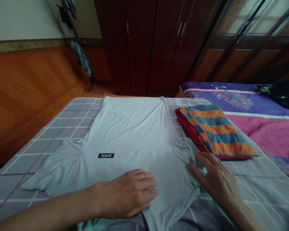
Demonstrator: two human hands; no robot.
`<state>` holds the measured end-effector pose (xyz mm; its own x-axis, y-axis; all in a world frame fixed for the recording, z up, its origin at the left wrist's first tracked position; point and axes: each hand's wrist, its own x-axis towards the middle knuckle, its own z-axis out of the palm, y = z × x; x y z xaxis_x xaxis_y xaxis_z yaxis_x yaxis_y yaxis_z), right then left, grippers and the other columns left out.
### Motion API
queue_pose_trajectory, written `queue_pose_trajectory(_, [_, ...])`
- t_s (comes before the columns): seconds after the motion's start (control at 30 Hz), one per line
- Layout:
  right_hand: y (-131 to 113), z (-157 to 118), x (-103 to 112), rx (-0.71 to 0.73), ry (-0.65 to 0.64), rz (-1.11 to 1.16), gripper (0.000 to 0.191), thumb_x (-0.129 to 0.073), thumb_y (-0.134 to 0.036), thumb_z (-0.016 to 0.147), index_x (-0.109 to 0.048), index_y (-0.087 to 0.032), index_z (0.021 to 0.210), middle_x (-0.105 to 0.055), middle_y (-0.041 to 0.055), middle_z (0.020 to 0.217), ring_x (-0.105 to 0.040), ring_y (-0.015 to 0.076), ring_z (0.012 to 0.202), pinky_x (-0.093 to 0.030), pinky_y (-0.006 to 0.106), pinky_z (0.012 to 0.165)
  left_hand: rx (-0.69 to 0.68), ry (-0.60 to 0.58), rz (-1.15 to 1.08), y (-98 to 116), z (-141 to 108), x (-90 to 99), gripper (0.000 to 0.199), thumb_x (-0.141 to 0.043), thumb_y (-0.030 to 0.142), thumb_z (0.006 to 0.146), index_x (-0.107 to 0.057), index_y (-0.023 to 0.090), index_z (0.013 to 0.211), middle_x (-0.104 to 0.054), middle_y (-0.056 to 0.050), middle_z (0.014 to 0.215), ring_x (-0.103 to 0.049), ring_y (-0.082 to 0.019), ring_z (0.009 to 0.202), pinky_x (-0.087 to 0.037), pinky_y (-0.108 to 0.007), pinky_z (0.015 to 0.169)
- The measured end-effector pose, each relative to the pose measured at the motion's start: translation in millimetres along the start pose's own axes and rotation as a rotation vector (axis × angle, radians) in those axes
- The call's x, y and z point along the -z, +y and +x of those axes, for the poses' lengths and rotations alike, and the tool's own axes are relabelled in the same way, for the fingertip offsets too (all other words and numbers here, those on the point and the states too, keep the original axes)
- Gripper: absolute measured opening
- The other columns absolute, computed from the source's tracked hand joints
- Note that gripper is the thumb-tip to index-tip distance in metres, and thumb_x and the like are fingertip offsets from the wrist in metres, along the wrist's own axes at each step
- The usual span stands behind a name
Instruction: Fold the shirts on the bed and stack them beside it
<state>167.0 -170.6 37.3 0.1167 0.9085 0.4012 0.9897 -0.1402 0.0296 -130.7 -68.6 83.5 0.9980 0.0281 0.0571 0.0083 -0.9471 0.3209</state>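
Note:
A white T-shirt (pixel 135 128) lies spread over the bed, its hem at the far end and its collar towards me. A small dark label with lettering (pixel 106 155) sits on its chest. My left hand (pixel 128 194) rests palm down on the shirt near the collar, fingers stretched out. At the right sleeve (pixel 189 154), my right hand (pixel 215 178) has its thumb and fingers apart; they are at the sleeve's edge, and I cannot tell whether they press on it. The other sleeve (pixel 55 166) is spread to the left, wrinkled.
Right of the shirt lies a folded orange-and-blue striped garment (pixel 219 128) on a red folded cloth (pixel 189 128). A checked grey sheet (pixel 69 125) covers the bed. Beyond stand a dark wooden wardrobe (pixel 142 48) and a coat stand (pixel 74 30). A purple-and-pink bedspread (pixel 262 128) lies at right.

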Motion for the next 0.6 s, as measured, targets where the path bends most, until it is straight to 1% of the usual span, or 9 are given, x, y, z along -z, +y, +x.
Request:
queue_pose_trajectory(0.07, [-2.1, -2.4, 0.3, -0.065, 0.041, -0.042, 0.045, -0.036, -0.049, 0.093, -0.059, -0.016, 0.112, -0.061, 0.0099, 0.108, -0.063, 0.0244, 0.090, -0.051, 0.032, 0.065, -0.082, -0.013, 0.009, -1.9, 13.0, -7.7, 0.040, -0.047, 0.038, 0.093, -0.049, 0.015, 0.126, -0.052, -0.010, 0.134, -0.042, -0.023, 0.128, -0.030, -0.035, 0.110])
queue_pose_trajectory(0.13, [-3.4, -3.3, -0.5, -0.110, 0.076, -0.086, 0.045, -0.035, -0.047, 0.093, -0.060, -0.014, 0.112, -0.060, 0.0110, 0.107, -0.062, 0.0251, 0.088, -0.049, 0.033, 0.063, -0.144, -0.027, 0.013, -3.1, 23.8, -16.2, 0.049, -0.044, 0.044, 0.094, -0.044, 0.013, 0.132, -0.044, -0.011, 0.141, -0.034, -0.025, 0.134, -0.028, -0.039, 0.111])
queue_pose_trajectory(0.2, [-3.6, -2.7, -3.4, -0.122, 0.081, -0.123, 0.045, -0.034, -0.045, 0.093, -0.061, -0.013, 0.110, -0.059, 0.0118, 0.103, -0.061, 0.0256, 0.084, -0.048, 0.034, 0.062, -0.197, -0.033, 0.021, -3.9, 31.7, -25.7, 0.052, -0.042, 0.046, 0.093, -0.043, 0.013, 0.133, -0.042, -0.010, 0.143, -0.031, -0.025, 0.136, -0.026, -0.041, 0.112])
queue_pose_trajectory(0.27, [-3.7, -0.9, -7.7, -0.116, 0.053, -0.143, 0.043, -0.034, -0.042, 0.093, -0.063, -0.014, 0.108, -0.059, 0.0110, 0.098, -0.060, 0.0250, 0.080, -0.046, 0.033, 0.059, -0.233, -0.031, 0.030, -4.5, 36.3, -34.5, 0.052, -0.042, 0.046, 0.093, -0.043, 0.013, 0.133, -0.042, -0.010, 0.143, -0.031, -0.025, 0.136, -0.024, -0.043, 0.112])
queue_pose_trajectory(0.33, [-4.2, 1.3, -11.5, -0.118, 0.020, -0.142, 0.039, -0.034, -0.039, 0.093, -0.066, -0.017, 0.098, -0.059, 0.0088, 0.093, -0.060, 0.0237, 0.077, -0.044, 0.032, 0.057, -0.245, -0.026, 0.036, -5.1, 38.0, -40.6, 0.053, -0.043, 0.047, 0.092, -0.044, 0.013, 0.133, -0.041, -0.009, 0.144, -0.030, -0.025, 0.136, -0.020, -0.044, 0.114])
queue_pose_trajectory(0.43, [-6.0, 2.9, -12.8, -0.140, 0.012, -0.080, 0.038, -0.033, -0.038, 0.094, -0.065, -0.020, 0.082, -0.060, 0.0073, 0.091, -0.061, 0.0227, 0.075, -0.043, 0.032, 0.058, -0.237, -0.024, 0.048, -5.5, 37.2, -42.1, 0.054, -0.044, 0.048, 0.091, -0.043, 0.014, 0.134, -0.039, -0.007, 0.145, -0.028, -0.025, 0.137, -0.017, -0.044, 0.115])
queue_pose_trajectory(0.5, [-7.7, 2.1, -10.9, -0.161, 0.016, -0.021, 0.036, -0.033, -0.040, 0.094, -0.063, -0.020, 0.088, -0.061, 0.0086, 0.096, -0.062, 0.0240, 0.077, -0.044, 0.033, 0.059, -0.219, -0.036, 0.065, -5.2, 36.1, -39.6, 0.054, -0.043, 0.049, 0.092, -0.043, 0.016, 0.134, -0.038, -0.006, 0.146, -0.027, -0.023, 0.138, -0.015, -0.042, 0.116])
queue_pose_trajectory(0.57, [-9.1, 0.2, -8.8, -0.176, 0.008, 0.010, 0.036, -0.036, -0.046, 0.093, -0.059, -0.021, 0.104, -0.061, 0.0108, 0.103, -0.062, 0.0265, 0.079, -0.044, 0.035, 0.058, -0.204, -0.045, 0.086, -4.7, 35.7, -37.0, 0.053, -0.042, 0.050, 0.092, -0.043, 0.018, 0.134, -0.039, -0.004, 0.146, -0.028, -0.021, 0.138, -0.015, -0.039, 0.116])
queue_pose_trajectory(0.6, [-9.6, -1.0, -8.3, -0.171, 0.003, 0.008, 0.039, -0.037, -0.049, 0.092, -0.056, -0.021, 0.111, -0.061, 0.0120, 0.106, -0.062, 0.0276, 0.079, -0.044, 0.035, 0.057, -0.203, -0.045, 0.100, -4.5, 35.7, -36.2, 0.052, -0.042, 0.050, 0.092, -0.044, 0.019, 0.134, -0.039, -0.003, 0.146, -0.029, -0.021, 0.137, -0.016, -0.039, 0.116])
